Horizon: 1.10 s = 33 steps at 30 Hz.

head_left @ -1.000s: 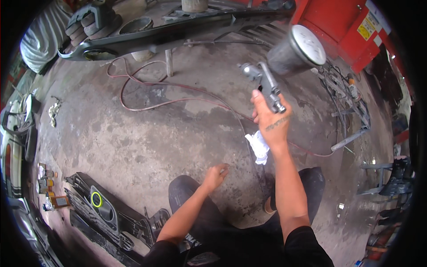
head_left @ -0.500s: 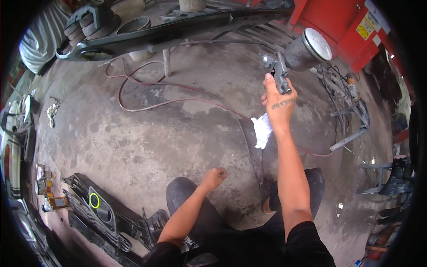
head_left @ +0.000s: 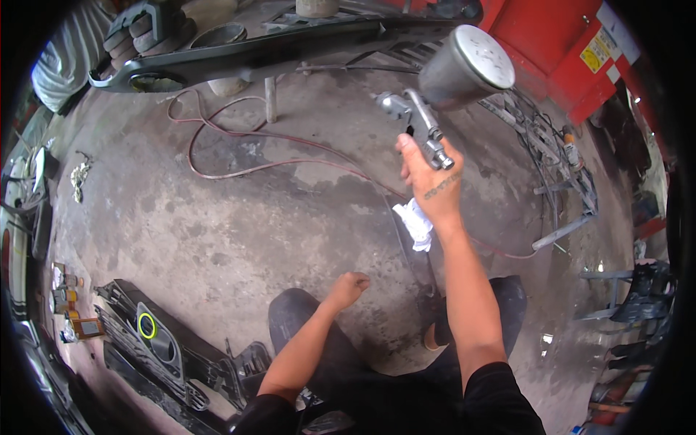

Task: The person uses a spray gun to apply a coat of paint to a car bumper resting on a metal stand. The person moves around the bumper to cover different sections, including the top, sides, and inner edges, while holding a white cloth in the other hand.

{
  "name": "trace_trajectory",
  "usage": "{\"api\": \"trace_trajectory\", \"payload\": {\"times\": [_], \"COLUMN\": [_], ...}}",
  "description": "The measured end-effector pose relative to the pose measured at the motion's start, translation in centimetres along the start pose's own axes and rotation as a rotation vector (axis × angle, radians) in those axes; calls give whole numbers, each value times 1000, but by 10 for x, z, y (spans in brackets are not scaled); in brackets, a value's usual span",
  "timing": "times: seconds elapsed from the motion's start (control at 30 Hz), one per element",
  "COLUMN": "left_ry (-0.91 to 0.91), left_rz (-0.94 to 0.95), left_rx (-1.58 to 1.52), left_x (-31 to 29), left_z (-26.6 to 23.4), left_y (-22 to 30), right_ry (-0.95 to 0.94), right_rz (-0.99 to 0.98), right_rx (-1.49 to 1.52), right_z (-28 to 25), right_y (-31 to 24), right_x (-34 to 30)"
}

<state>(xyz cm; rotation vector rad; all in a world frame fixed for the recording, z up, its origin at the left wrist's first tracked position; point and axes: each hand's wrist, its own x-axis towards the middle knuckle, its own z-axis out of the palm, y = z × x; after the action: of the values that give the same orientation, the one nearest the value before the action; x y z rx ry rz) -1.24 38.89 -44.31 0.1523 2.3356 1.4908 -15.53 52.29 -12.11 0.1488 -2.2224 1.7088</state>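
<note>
Silver-grey metal makes up the spray gun (head_left: pixel 418 116), which is raised in the air over the concrete floor (head_left: pixel 268 225), right of the middle of the view. Its body is shiny in places and dull in others, with a rounded head facing the upper left, a slim bright lever or tube along one side, and small knobs at the rear, next to the thumb. The cup (head_left: pixel 451 78) is the bulkiest part: a smooth grey cylinder, tilted, narrowing toward the gun. Its pale, round lid (head_left: pixel 487 56) faces up and to the right, flecked with darker specks and ringed by a thin rim.

The right hand (head_left: pixel 436 185) is wrapped around the gun's handle, thumb lying along the near side. A crumpled white cloth (head_left: pixel 415 225) hangs just below that hand; what it is fastened to cannot be made out. The left hand (head_left: pixel 346 291) sits near the left knee (head_left: pixel 291 312), fingers curled in narrow; whether they enclose something small cannot be told.
</note>
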Motion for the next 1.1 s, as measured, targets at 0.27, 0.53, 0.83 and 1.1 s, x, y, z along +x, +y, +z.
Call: {"api": "trace_trajectory", "payload": {"times": [0.27,0.53,0.83,1.1], "left_ry": [3,-5,84,99], "left_rz": [23,23,48,64], "left_rx": [-16,41,-69,-79], "left_x": [-2,-1,0,-8], "left_z": [-3,2,7,-1], "left_y": [-12,-11,-12,-11], "right_ry": [327,25,-239,195], "right_rz": [-87,-50,-228,-16], "right_rx": [-162,-37,46,-69], "right_z": [-11,62,95,57], "right_y": [22,-18,-47,-14], "right_x": [34,-37,-62,-29]}}
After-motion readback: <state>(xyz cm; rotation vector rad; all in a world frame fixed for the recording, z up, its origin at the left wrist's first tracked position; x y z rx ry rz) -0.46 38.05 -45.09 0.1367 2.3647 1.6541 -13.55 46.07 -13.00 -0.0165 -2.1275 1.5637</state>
